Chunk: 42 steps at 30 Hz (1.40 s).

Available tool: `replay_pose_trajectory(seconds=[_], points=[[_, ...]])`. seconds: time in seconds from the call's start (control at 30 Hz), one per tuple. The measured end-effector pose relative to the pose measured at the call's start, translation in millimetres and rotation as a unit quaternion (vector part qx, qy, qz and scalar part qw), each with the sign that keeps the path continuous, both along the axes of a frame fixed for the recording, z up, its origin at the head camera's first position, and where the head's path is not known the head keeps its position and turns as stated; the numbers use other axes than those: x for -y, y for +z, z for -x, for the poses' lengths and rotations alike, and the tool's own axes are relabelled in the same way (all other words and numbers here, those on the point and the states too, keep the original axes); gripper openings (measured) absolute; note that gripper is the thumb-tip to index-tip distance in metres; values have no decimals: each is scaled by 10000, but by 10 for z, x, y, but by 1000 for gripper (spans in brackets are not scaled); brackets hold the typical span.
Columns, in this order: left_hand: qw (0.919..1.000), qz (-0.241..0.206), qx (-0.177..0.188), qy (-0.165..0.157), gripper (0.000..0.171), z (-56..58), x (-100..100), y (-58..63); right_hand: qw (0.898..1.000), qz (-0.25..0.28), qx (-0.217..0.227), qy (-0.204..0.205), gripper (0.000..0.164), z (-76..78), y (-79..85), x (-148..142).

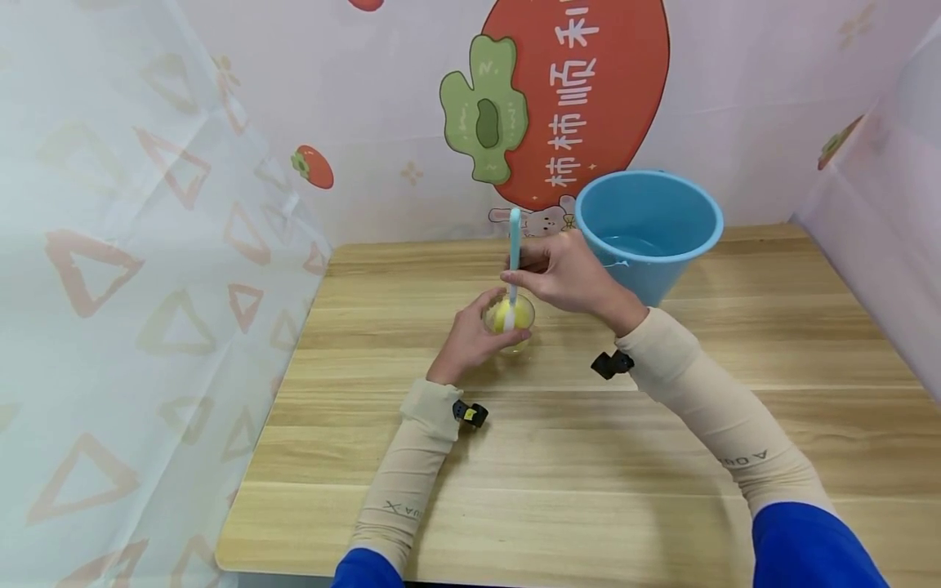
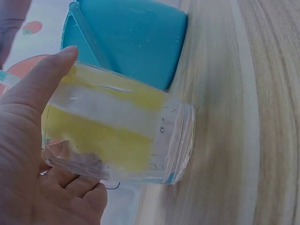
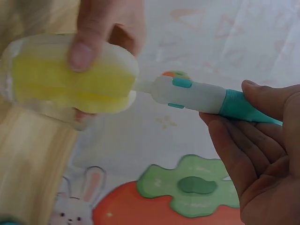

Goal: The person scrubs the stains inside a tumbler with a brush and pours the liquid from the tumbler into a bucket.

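Observation:
My left hand point(image 1: 470, 336) grips a clear drinking glass point(image 2: 185, 140), thumb on one side and fingers on the other. Inside the glass sits the yellow and white sponge head point(image 3: 70, 86) of a bottle brush, visible through the wall in the left wrist view. Its white neck leads up to a teal handle point(image 1: 515, 237). My right hand point(image 1: 573, 273) pinches that handle above the glass, with the thumb on one side and the fingers on the other. In the head view the brush stands nearly upright.
A blue bucket point(image 1: 654, 273) stands at the back of the wooden table point(image 1: 573, 490), just beyond my right hand. Behind the table hangs a white printed cloth point(image 1: 382, 106) with a large red persimmon. More printed cloth lines the left and right sides.

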<state>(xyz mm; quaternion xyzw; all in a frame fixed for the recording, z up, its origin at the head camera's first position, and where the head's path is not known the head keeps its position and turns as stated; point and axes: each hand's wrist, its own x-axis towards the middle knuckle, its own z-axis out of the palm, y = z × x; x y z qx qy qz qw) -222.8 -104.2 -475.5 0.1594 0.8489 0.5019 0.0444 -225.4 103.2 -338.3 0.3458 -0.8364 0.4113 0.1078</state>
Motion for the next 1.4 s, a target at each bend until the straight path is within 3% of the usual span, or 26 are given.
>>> replay_pose_trajectory(seconds=[0.27,0.37,0.57,0.67,1.0,1.1,1.3,1.4], points=[[9999,-39,-33,-88,91,11,-21,38,9990,-23,-398,-200,21,1,320,-57],[10000,40,-41,-64,92,7,-23,59,9993,-51,-327,-196,20,13,271,-59],[10000,79,22,-40,98,17,-12,47,10000,-51,-54,-48,14,42,12,-25],[10000,74,52,-18,98,23,-11,32,9998,-171,-61,-17,15,47,-15,-14],[10000,14,-18,-57,89,21,-14,48,9979,-195,-602,-119,18,5,359,-36],[10000,42,-33,-41,89,23,-9,50,9979,-234,-594,-113,17,28,313,-28],[9999,138,-2,0,96,22,-3,24,9991,-368,-233,5,14,66,23,4],[10000,85,29,-21,96,21,-9,10,9989,-417,-223,29,14,68,1,6]])
